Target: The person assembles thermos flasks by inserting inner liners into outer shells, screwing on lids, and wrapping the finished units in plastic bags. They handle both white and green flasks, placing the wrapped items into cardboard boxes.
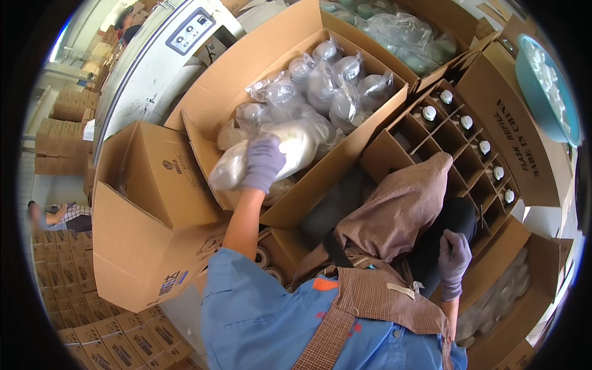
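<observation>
My left hand (265,161), in a grey-purple glove, is closed over a long, silvery-white flask liner (298,147) in clear plastic. This liner lies at the near left end of an open cardboard box (364,126). Behind it in the same box are several more bagged silvery flask liners (322,85). My right hand (454,259), gloved alike, is above my right leg with its fingers curled in. Whatever those fingers may hold is hidden. To its upper left, a divided carton (419,148) has several white-capped liners (467,122) standing in its far and right compartments.
An opened carton (142,185) stands at my left, beside a white machine with a control panel (190,31). A blue basin (542,89) with white pieces sits at the upper right. Another box of bagged items (493,296) is at lower right. Stacked cartons (123,339) fill the lower left.
</observation>
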{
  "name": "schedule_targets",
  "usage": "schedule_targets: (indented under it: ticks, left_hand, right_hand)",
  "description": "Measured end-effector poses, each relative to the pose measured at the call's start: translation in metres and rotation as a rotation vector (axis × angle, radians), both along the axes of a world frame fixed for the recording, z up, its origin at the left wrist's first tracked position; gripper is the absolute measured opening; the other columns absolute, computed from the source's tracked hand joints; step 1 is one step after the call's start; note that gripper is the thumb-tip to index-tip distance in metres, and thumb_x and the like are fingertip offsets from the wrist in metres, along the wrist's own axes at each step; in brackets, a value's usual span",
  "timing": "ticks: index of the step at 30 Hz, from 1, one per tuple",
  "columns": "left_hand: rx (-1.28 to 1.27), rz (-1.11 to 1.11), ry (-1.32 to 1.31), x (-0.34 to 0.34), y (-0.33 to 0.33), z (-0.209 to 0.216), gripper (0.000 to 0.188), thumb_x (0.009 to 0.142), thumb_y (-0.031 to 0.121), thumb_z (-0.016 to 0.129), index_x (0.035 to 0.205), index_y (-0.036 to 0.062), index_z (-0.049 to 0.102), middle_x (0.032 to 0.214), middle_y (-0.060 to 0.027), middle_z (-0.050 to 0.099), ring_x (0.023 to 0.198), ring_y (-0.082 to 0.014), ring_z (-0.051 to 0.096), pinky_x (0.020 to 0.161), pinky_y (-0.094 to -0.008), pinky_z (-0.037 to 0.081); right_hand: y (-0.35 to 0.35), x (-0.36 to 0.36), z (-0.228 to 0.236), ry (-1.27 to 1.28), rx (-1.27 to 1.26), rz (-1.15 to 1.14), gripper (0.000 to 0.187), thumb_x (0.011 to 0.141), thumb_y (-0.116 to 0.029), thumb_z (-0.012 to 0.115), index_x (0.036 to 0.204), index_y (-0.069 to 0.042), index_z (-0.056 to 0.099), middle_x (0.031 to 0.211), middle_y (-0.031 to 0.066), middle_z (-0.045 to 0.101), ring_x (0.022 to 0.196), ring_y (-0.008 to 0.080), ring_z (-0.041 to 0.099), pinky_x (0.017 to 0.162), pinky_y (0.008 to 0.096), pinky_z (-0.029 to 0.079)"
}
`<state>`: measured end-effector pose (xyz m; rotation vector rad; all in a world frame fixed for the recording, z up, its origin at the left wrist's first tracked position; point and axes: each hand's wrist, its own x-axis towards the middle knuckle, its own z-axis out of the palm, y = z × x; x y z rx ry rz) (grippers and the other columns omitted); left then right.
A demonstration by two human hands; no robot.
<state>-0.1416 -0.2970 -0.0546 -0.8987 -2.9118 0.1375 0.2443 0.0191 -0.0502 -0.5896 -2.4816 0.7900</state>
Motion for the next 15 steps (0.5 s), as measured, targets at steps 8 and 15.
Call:
schedule_targets:
  ticks: [8,15]
  left_hand:
    - [-0.519,-0.026,-0.593,-0.044,0.055,-0.204,0.037,0.094,0.034,0.053,0.121,0.0146,0.069,0.132,-0.0105,0.064,0.124,-0.0273,0.060,0.100,-0.0525,0.043]
    - [-0.492,0.042,-0.856,-0.045,0.065,-0.190,0.038,0.090,0.038,0.060,0.121,0.0174,0.069,0.130,-0.0065,0.065,0.121,-0.0278,0.061,0.098,-0.0477,0.045]
  right_hand:
    - [-0.003,-0.026,-0.011,0.008,0.184,-0.113,0.018,0.079,0.004,0.070,0.096,-0.003,0.068,0.084,0.0118,0.066,0.073,0.0281,0.064,0.067,0.0358,0.051]
    - [0.004,-0.029,-0.013,-0.056,0.172,-0.204,0.019,0.081,0.006,0.069,0.097,-0.003,0.068,0.081,0.0131,0.065,0.070,0.0281,0.062,0.066,0.0360,0.051]
